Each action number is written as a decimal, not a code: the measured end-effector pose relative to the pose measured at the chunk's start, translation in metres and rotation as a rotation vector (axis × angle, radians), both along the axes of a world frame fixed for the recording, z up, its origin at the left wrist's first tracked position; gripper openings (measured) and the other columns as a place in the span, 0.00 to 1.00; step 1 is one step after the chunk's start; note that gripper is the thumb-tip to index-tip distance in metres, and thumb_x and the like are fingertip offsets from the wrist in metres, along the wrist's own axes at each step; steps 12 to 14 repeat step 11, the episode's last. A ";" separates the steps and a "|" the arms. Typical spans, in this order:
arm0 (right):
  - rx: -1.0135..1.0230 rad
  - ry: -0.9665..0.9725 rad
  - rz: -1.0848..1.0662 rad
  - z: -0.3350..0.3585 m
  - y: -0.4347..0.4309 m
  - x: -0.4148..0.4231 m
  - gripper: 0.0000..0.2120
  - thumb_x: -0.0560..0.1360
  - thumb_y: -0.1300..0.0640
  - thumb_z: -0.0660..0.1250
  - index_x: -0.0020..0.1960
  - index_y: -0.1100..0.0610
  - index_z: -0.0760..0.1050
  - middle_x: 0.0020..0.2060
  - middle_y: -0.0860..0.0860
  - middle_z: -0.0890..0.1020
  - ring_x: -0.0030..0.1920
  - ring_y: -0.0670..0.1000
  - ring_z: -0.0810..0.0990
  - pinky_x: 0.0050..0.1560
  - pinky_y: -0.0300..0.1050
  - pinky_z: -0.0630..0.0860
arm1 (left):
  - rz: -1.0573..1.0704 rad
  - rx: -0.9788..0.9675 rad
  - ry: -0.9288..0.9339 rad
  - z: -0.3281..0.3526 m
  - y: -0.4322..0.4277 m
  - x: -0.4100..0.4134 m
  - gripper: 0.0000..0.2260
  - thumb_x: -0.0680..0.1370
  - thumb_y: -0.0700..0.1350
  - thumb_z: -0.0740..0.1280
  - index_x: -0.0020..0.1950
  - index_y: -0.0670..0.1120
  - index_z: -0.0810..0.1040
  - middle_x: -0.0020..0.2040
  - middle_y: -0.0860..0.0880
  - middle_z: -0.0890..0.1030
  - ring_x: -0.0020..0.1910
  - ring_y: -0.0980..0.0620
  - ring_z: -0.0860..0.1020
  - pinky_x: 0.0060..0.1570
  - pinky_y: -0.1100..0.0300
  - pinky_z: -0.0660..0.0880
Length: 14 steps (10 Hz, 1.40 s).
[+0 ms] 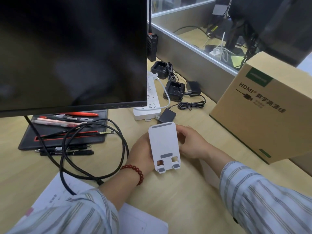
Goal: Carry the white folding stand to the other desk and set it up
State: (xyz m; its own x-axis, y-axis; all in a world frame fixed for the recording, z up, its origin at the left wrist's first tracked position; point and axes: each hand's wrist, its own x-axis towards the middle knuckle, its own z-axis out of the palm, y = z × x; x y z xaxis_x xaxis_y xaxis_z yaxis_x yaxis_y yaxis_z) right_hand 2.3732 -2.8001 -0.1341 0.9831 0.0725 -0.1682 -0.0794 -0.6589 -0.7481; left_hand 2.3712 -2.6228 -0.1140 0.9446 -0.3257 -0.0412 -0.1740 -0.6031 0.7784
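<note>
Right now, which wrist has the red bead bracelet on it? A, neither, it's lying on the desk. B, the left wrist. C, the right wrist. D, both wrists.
B: the red bead bracelet circles the wrist of the left hand, which holds the white folding stand together with the right hand; the right wrist is bare.

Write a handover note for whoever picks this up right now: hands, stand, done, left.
Left hand: gripping the white folding stand on its left edge, behind the panel.
Right hand: gripping its right edge and back.
Stand: unfolded, panel tilted back, its two front lips at or just above the desk, between the coiled black cable and the cardboard box.
Done: the stand appears already carried over and opened.
Left: likely settle the angle, let go, check that it stands alone. Whether the base sits flat is hidden by the hands.
</note>
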 end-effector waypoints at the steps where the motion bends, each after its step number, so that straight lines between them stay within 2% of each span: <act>1: 0.019 0.009 -0.018 -0.003 0.000 -0.003 0.28 0.64 0.46 0.69 0.63 0.41 0.73 0.53 0.39 0.82 0.57 0.52 0.76 0.59 0.45 0.73 | -0.059 -0.016 0.119 0.000 0.003 0.007 0.04 0.76 0.41 0.60 0.46 0.45 0.75 0.38 0.53 0.76 0.35 0.55 0.71 0.32 0.72 0.69; 2: 0.031 -0.007 -0.062 -0.006 -0.003 -0.011 0.27 0.65 0.50 0.71 0.64 0.42 0.72 0.54 0.41 0.80 0.55 0.50 0.74 0.55 0.36 0.70 | -0.218 0.078 0.147 0.003 0.004 0.017 0.07 0.74 0.39 0.60 0.38 0.50 0.70 0.36 0.53 0.73 0.35 0.56 0.69 0.37 0.67 0.69; 3: 0.010 -0.020 -0.091 -0.004 -0.006 -0.019 0.29 0.68 0.57 0.72 0.67 0.43 0.70 0.52 0.39 0.77 0.51 0.46 0.69 0.46 0.23 0.63 | -0.280 0.143 0.198 0.005 0.004 0.025 0.10 0.74 0.39 0.60 0.36 0.51 0.67 0.35 0.55 0.72 0.34 0.56 0.69 0.36 0.67 0.67; 5: -0.009 -0.024 -0.077 0.000 -0.004 -0.021 0.28 0.69 0.56 0.72 0.67 0.44 0.70 0.51 0.39 0.76 0.50 0.47 0.69 0.45 0.23 0.62 | -0.304 0.225 0.116 0.009 0.004 0.020 0.12 0.74 0.42 0.61 0.36 0.57 0.64 0.37 0.56 0.74 0.38 0.55 0.73 0.40 0.64 0.70; 6: -0.006 -0.020 -0.063 -0.002 -0.004 -0.020 0.28 0.69 0.56 0.72 0.66 0.43 0.71 0.51 0.39 0.78 0.51 0.49 0.70 0.46 0.25 0.63 | -0.271 0.182 0.102 0.013 0.006 0.013 0.13 0.74 0.42 0.61 0.35 0.57 0.64 0.37 0.58 0.73 0.38 0.58 0.72 0.38 0.67 0.68; 7: -0.021 -0.009 -0.041 -0.002 -0.006 -0.018 0.27 0.69 0.56 0.72 0.66 0.42 0.71 0.50 0.39 0.78 0.52 0.50 0.70 0.46 0.26 0.63 | -0.256 0.191 0.105 0.016 0.005 0.010 0.13 0.74 0.42 0.61 0.35 0.57 0.64 0.37 0.59 0.73 0.40 0.55 0.74 0.39 0.68 0.68; 8: -0.008 0.006 -0.037 -0.002 -0.005 -0.016 0.27 0.69 0.56 0.72 0.66 0.42 0.72 0.50 0.40 0.78 0.52 0.50 0.70 0.47 0.28 0.64 | -0.243 0.209 0.096 0.019 0.005 0.008 0.07 0.74 0.42 0.61 0.39 0.54 0.68 0.40 0.55 0.75 0.43 0.51 0.75 0.43 0.62 0.71; 9: 0.028 0.030 -0.045 -0.004 -0.003 -0.017 0.27 0.65 0.53 0.72 0.64 0.42 0.73 0.53 0.43 0.81 0.55 0.51 0.75 0.54 0.38 0.71 | -0.268 0.312 0.104 0.027 0.003 0.006 0.08 0.74 0.39 0.59 0.37 0.51 0.66 0.37 0.51 0.73 0.40 0.49 0.72 0.44 0.57 0.71; 10: 0.141 0.052 -0.156 0.004 -0.002 -0.018 0.23 0.68 0.62 0.71 0.62 0.49 0.76 0.54 0.44 0.81 0.51 0.45 0.78 0.47 0.26 0.71 | -0.340 0.422 0.169 0.036 0.008 0.014 0.06 0.73 0.36 0.62 0.43 0.47 0.72 0.42 0.46 0.76 0.42 0.49 0.71 0.46 0.54 0.71; 11: 0.278 0.033 -0.349 0.025 -0.005 -0.027 0.17 0.73 0.66 0.68 0.61 0.56 0.76 0.51 0.50 0.82 0.38 0.44 0.76 0.33 0.24 0.70 | -0.325 0.492 0.126 0.043 0.031 0.019 0.28 0.73 0.38 0.66 0.72 0.47 0.64 0.70 0.47 0.70 0.67 0.48 0.70 0.66 0.59 0.64; 14: 0.278 0.033 -0.349 0.025 -0.005 -0.027 0.17 0.73 0.66 0.68 0.61 0.56 0.76 0.51 0.50 0.82 0.38 0.44 0.76 0.33 0.24 0.70 | -0.325 0.492 0.126 0.043 0.031 0.019 0.28 0.73 0.38 0.66 0.72 0.47 0.64 0.70 0.47 0.70 0.67 0.48 0.70 0.66 0.59 0.64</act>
